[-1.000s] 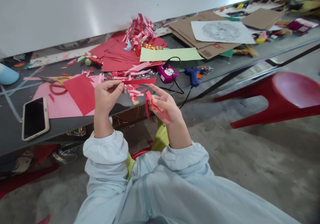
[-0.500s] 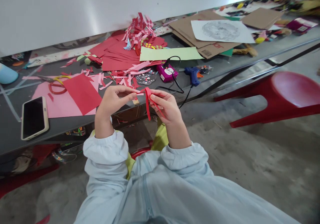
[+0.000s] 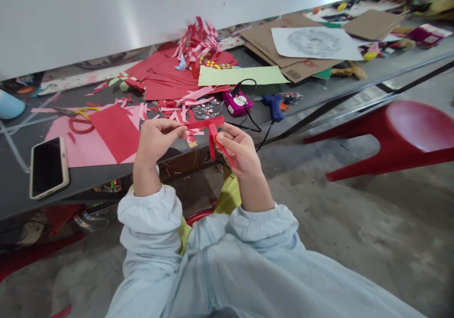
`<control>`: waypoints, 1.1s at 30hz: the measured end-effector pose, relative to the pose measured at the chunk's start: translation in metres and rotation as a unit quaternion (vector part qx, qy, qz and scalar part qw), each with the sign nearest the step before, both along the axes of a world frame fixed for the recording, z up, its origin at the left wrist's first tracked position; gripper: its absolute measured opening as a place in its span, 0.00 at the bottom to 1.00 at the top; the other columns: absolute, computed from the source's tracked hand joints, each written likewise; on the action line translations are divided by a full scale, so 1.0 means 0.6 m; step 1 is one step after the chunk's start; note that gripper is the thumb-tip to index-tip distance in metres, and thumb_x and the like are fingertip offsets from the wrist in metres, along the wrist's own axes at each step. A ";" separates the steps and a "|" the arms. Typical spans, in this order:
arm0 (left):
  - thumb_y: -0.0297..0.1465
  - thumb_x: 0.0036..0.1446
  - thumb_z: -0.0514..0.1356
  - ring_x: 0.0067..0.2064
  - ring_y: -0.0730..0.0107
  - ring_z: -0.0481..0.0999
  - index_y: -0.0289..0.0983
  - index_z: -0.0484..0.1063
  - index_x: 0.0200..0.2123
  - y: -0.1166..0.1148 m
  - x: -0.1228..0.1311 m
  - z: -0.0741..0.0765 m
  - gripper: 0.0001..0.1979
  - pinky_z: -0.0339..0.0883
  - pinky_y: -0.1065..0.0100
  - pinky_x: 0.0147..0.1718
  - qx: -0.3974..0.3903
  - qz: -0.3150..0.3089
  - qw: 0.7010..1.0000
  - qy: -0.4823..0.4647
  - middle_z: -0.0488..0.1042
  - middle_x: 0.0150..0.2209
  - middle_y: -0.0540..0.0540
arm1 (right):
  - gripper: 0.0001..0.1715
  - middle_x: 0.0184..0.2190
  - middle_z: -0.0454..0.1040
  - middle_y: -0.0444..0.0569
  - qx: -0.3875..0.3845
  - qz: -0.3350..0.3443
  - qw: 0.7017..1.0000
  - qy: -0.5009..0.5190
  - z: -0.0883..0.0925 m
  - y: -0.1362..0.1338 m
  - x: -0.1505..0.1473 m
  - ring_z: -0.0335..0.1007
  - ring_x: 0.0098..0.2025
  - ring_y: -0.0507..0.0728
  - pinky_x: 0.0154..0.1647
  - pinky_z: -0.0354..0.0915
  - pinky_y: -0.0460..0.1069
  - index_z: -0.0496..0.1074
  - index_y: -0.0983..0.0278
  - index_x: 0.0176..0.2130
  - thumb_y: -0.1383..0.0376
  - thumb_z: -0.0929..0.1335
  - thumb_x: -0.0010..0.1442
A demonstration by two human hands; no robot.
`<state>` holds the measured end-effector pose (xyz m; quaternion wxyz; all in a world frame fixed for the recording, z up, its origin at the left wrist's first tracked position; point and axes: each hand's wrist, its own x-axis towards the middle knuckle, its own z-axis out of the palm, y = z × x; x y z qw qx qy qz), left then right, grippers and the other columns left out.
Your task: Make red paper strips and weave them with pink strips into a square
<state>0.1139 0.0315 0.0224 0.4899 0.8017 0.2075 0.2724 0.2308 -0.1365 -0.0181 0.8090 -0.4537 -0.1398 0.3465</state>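
Left hand [image 3: 154, 140] pinches 1 end of a red strip [image 3: 200, 122], seemingly to keep it level across the folded strip [image 3: 212, 145] that the right hand [image 3: 243, 151] pinches below its bend. Both hang near the counter's [image 3: 95, 175] front edge, presumably clear of paper scraps [image 3: 178, 115].

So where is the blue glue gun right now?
In the head view, the blue glue gun lies right of centre on the dark table, just right of the purple box.
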 end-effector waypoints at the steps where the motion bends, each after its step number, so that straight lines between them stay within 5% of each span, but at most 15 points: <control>1: 0.34 0.50 0.66 0.29 0.70 0.78 0.39 0.81 0.25 0.000 0.000 0.000 0.06 0.74 0.70 0.34 0.001 0.006 1.000 -0.003 0.80 0.25 0.50 | 0.24 0.25 0.76 0.38 -0.002 -0.003 1.000 -0.001 -0.001 -0.002 0.001 0.68 0.23 0.45 0.25 0.67 0.42 0.78 0.60 0.39 0.63 0.81 0.39; 12: 0.35 0.50 0.67 0.31 0.68 0.80 0.40 0.81 0.27 0.005 -0.003 -0.001 0.05 0.75 0.68 0.34 0.021 0.060 0.998 -0.030 0.81 0.26 0.50 | 0.20 0.25 0.76 0.39 -0.024 -0.047 0.998 -0.035 0.006 -0.017 0.007 0.68 0.23 0.47 0.27 0.69 0.44 0.79 0.59 0.38 0.62 0.79 0.41; 24: 0.33 0.53 0.64 0.30 0.68 0.81 0.38 0.81 0.29 0.030 -0.018 -0.004 0.07 0.75 0.68 0.35 0.073 0.191 0.978 -0.034 0.81 0.26 0.48 | 0.19 0.25 0.77 0.39 -0.017 -0.065 0.997 -0.042 -0.003 -0.019 0.018 0.71 0.25 0.46 0.27 0.69 0.41 0.80 0.59 0.35 0.61 0.81 0.40; 33: 0.35 0.54 0.62 0.30 0.66 0.81 0.38 0.79 0.29 0.055 -0.037 -0.017 0.08 0.74 0.66 0.38 0.105 0.295 0.950 -0.002 0.80 0.25 0.50 | 0.14 0.31 0.78 0.43 -0.074 -0.115 0.971 -0.195 0.002 0.016 0.037 0.74 0.35 0.53 0.41 0.73 0.50 0.79 0.57 0.35 0.63 0.78 0.45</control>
